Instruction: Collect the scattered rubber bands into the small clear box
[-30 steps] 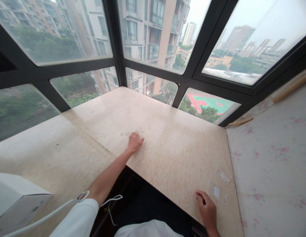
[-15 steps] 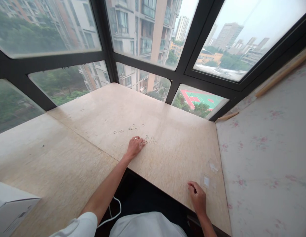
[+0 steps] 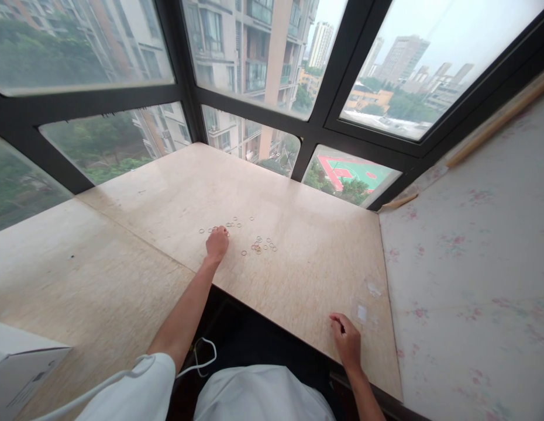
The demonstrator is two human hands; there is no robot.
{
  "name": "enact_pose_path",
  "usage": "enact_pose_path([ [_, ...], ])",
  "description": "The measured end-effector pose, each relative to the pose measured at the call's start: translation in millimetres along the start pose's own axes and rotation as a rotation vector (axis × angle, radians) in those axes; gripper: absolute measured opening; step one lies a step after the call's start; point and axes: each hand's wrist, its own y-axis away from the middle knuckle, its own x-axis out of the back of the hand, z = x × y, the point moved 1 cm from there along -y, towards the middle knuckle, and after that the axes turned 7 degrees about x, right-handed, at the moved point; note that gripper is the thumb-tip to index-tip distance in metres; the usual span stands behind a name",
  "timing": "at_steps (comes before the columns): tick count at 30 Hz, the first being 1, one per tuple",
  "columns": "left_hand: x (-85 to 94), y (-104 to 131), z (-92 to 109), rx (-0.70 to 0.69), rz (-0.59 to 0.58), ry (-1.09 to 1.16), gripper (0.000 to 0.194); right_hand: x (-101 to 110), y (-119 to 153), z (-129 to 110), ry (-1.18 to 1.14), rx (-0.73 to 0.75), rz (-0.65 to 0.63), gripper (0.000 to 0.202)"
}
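- I have the left hand (image 3: 217,242) at the far scatter of thin rings (image 3: 230,224), knuckles up; the fingertips are too hidden for me to tell whether they pinch a ring or merely touch.
- From that hand, these rings run between eleven and two o'clock, lying on the pale tabletop (image 3: 307,269).
- A second, tighter ring cluster (image 3: 258,248) lies at three o'clock from the left hand, well clear of its fingers; a single reddish ring (image 3: 244,253) sits at eight o'clock of that cluster.
- I see the right hand (image 3: 346,342) at four o'clock from the left, by the tabletop's near edge. Its fingers curl loosely toward the thumb; I can't tell whether anything is inside.
- A clear packet with a white label (image 3: 361,313) lies near the right hand, at one o'clock from it.
- At eight o'clock from the left hand I have a white box (image 3: 26,345).
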Motion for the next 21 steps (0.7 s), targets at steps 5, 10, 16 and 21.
enact_pose_path([
  [5, -17.9, 22, 38, -0.388, -0.183, 0.103, 0.039, 0, -1, -2, 0.001, -0.007, 0.005, 0.027],
  [10, -38.9, 27, 60, -0.357, -0.29, 0.193, 0.01, 0, -1, -3, -0.004, -0.002, 0.012, 0.026],
  [16, -19.9, -6, 27, -0.158, -0.222, 0.336, 0.018, 0, 0, -4, -0.004, -0.007, 0.002, 0.026],
  [21, 5.0, -20, -16, 0.038, -0.206, 0.487, 0.03, 1, -1, -4, 0.002, -0.01, 0.001, 0.026],
])
